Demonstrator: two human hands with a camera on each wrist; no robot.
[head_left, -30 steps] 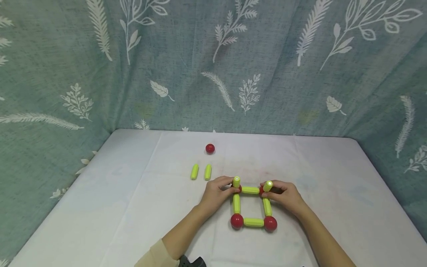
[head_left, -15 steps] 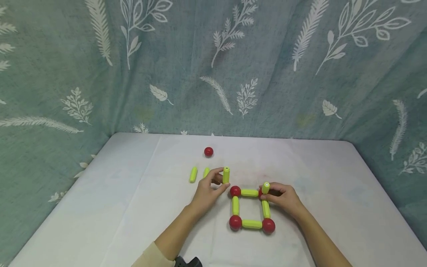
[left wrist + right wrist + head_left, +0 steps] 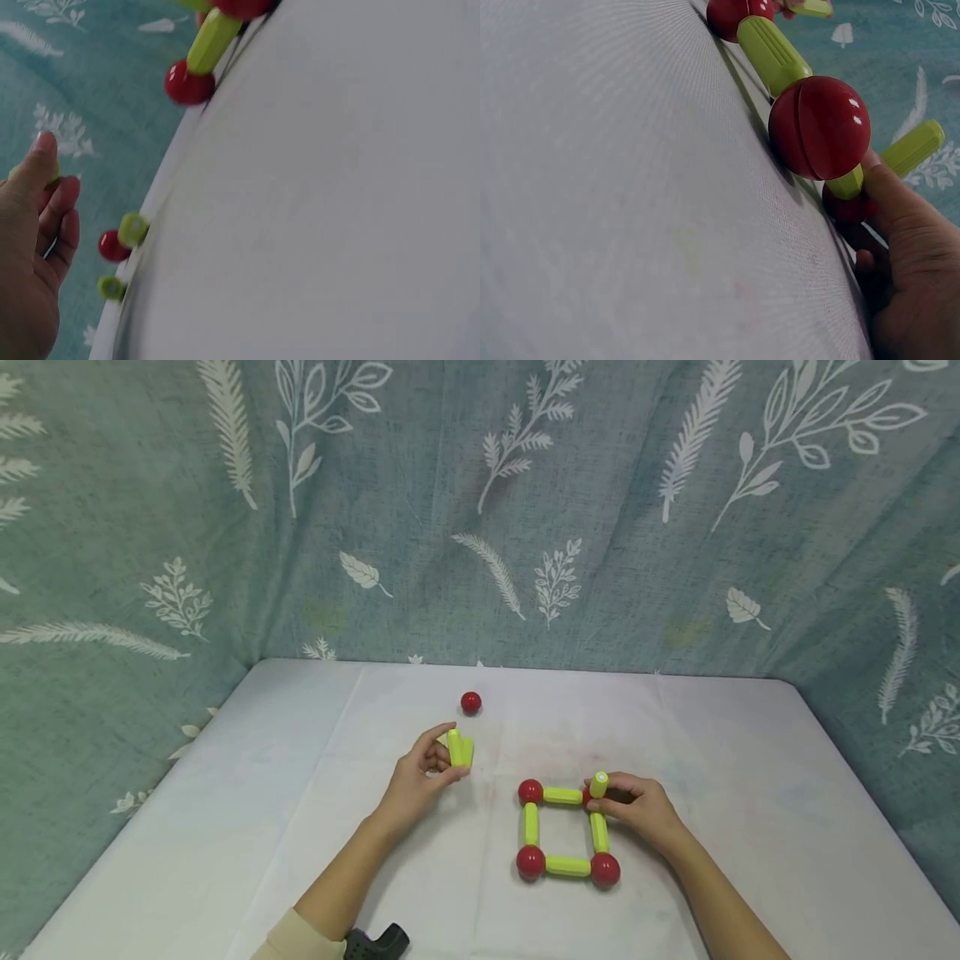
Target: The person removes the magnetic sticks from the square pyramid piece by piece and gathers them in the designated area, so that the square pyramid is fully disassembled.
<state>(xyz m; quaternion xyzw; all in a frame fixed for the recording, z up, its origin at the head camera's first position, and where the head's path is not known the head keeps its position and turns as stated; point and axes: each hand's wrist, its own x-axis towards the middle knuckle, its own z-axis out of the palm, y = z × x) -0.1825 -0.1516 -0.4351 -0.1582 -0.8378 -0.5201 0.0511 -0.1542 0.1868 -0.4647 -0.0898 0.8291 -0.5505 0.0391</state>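
A square of light-green rods [image 3: 567, 867] joined by red balls [image 3: 531, 862] lies on the table. My right hand [image 3: 641, 806] grips its far right corner, where another rod [image 3: 598, 784] stands up from the red ball. In the right wrist view, my right thumb [image 3: 889, 187] lies beside that corner ball [image 3: 847, 204]. My left hand [image 3: 416, 777] pinches a green rod [image 3: 454, 746] between thumb and fingers, left of the square and over the loose rods. One loose rod [image 3: 467, 752] shows just behind it; the other is mostly hidden by the hand.
A single red ball [image 3: 471, 702] sits farther back on the white-covered table [image 3: 712, 735]. Behind the table hangs a green leaf-patterned cloth [image 3: 420, 485]. A black strap device [image 3: 378, 942] is on the left wrist.
My left hand has pulled the upright rod off the far left ball and carried it left to the loose rods. The right hand keeps its grip on the far right corner.
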